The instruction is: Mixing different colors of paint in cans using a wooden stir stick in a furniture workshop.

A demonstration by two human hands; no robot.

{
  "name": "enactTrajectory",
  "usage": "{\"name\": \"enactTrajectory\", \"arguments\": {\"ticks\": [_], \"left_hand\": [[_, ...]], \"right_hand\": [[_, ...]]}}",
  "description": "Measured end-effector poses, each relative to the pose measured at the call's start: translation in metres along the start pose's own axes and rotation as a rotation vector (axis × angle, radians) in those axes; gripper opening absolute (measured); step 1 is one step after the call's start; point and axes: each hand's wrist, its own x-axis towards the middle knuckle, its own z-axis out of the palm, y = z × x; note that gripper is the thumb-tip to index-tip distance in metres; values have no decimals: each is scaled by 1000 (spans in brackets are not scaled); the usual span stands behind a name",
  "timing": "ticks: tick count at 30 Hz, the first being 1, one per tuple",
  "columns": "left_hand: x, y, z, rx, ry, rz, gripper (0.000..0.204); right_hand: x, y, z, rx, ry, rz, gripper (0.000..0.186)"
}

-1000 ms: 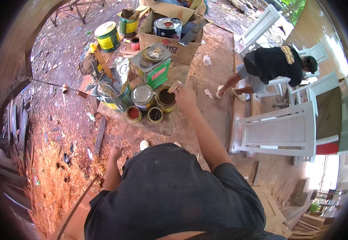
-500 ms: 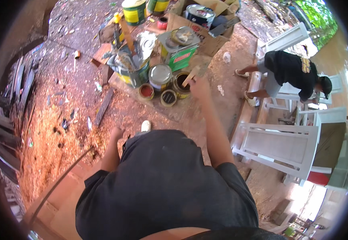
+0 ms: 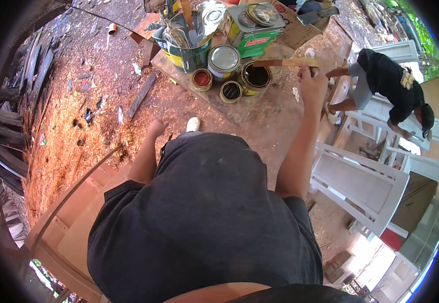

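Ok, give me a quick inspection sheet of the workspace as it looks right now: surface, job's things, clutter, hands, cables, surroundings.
Surface: flat brown board on sawdust-strewn ground, carrying the cans.
Job's things: flat wooden stir stick held level over the open round can of dark liquid; its far end looks dark.
Clutter: closed silver-lidded can, small open red-filled can, small dark open can, square green-and-yellow tin, cut-open tin of tools, cardboard box.
Hands: right hand grips the stick; left hand empty, fingers curled, off the board.
Cables: nothing seen.
Surroundings: white wooden chair at right; another person bent over white furniture; planks at left.
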Motion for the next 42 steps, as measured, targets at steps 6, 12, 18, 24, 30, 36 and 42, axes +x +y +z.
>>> {"name": "enactTrajectory", "arguments": {"ticks": [6,12,18,24,30,36,42], "left_hand": [[22,-9,15,140,-19,94,58],[55,-38,24,406,-97,371,29],[45,7,3,95,-34,156,47],[56,26,-19,184,43,245,45],[77,38,-44,219,-140,278,54],[112,30,-60,357,-182,349,56],[159,-12,-58,613,-100,546,52]], "right_hand": [[-17,18,1,-414,-25,-290,36],[-36,24,8,-244,8,-219,31],[-61,34,-7,-127,163,-131,26],[-83,39,-6,90,225,31,22],[-92,46,-8,123,298,97,21],[-98,39,1,310,398,206,24],[-116,53,12,548,495,339,24]]}}
